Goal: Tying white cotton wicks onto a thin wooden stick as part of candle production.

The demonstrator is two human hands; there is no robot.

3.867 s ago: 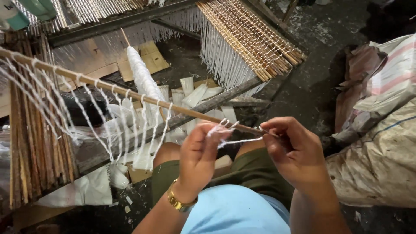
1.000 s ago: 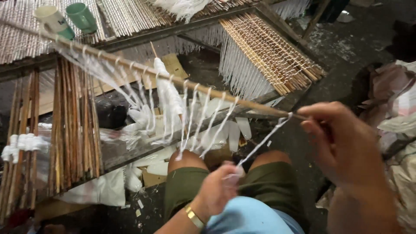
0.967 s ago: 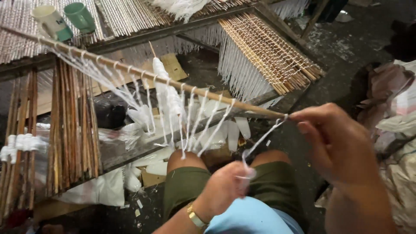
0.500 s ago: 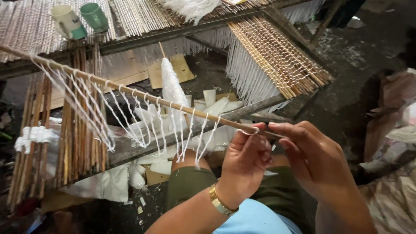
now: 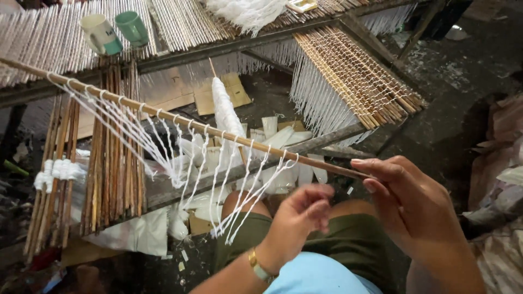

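My right hand (image 5: 417, 209) grips the near end of a long thin bamboo stick (image 5: 218, 131) that runs up to the far left. Several white string loops (image 5: 190, 169) are knotted along the stick and hang loose below it. My left hand (image 5: 302, 218) is just under the stick's near end, beside the last hanging strings. Its fingers are curled together and blurred, and no string shows in them. A gold bracelet (image 5: 258, 265) is on that wrist. A tall cone of white string (image 5: 224, 109) stands behind the stick.
A woven bamboo mat with white fringe (image 5: 359, 81) hangs off the frame at right. A bundle of bamboo sticks (image 5: 109, 163) leans at left. Two cups (image 5: 101, 34) sit on the mats on top. Sacks (image 5: 501, 163) lie at the far right.
My left hand has dropped from the stick's end to below it and let go of the string. The right hand keeps its hold on the stick.
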